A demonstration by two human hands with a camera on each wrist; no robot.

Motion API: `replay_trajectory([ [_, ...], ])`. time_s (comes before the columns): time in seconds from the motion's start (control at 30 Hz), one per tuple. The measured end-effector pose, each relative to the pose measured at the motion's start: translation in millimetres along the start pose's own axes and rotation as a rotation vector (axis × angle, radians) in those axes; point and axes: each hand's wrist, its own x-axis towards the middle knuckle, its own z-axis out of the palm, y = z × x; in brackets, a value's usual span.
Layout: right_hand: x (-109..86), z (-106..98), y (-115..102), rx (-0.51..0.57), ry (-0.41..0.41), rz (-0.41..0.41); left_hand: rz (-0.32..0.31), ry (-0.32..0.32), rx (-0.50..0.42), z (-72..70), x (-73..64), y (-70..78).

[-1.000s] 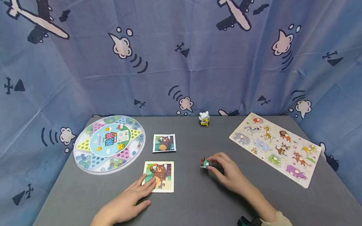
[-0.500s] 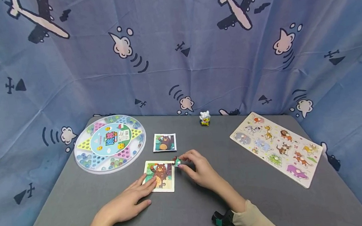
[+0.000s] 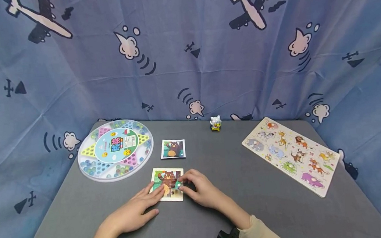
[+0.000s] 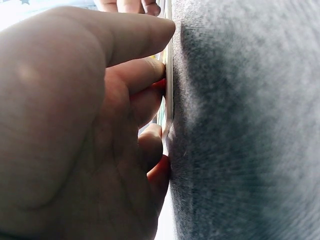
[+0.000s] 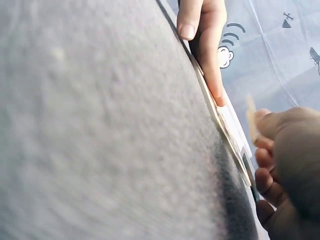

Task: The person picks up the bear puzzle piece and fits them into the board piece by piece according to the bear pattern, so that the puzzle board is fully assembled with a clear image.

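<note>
A small square jigsaw puzzle (image 3: 174, 198) with a brown bear lies in a pale frame near the table's middle. My left hand (image 3: 130, 213) rests on its left side, fingers stretched out flat over the frame. Between right thumb and forefinger, my right hand (image 3: 203, 191) pinches a teal puzzle piece (image 3: 177, 185) over the puzzle's right part. Seen from the right wrist, that puzzle piece (image 5: 251, 117) is tilted on edge, a little above the board. In the left wrist view, fingertips (image 4: 159, 67) touch the board's edge.
Behind the puzzle lies a bear picture card (image 3: 173, 149). A round Chinese checkers box (image 3: 91, 175) with marbles is at the left, an animal peg board (image 3: 304, 162) at the right. A small white-and-yellow figurine (image 3: 215, 123) stands at the back, before a blue curtain (image 3: 161, 84).
My right hand has moved left with the puzzle piece, from the bare table to over the puzzle's right side. My left hand has stayed in place.
</note>
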Motion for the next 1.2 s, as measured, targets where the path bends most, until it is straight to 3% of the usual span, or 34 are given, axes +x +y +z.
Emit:
replay_trajectory([
  [0.2,-8.9,5,0,-0.136,-0.027,-0.029,-0.001,-0.001,-0.003,-0.7,0.4,1.2],
  [0.53,-12.9,11,-1,-0.212,-0.005,-0.068,0.026,0.023,0.006,0.9,4.6,11.8],
  [0.67,-12.7,14,2,-0.216,0.025,-0.11,0.052,0.007,0.007,8.2,9.0,15.6],
  [0.83,-13.0,13,2,-0.209,0.021,-0.094,0.094,0.007,0.038,14.4,11.2,15.3],
  [1.2,-12.7,14,-1,-0.176,0.035,-0.052,0.086,0.031,0.079,16.1,9.6,14.0],
])
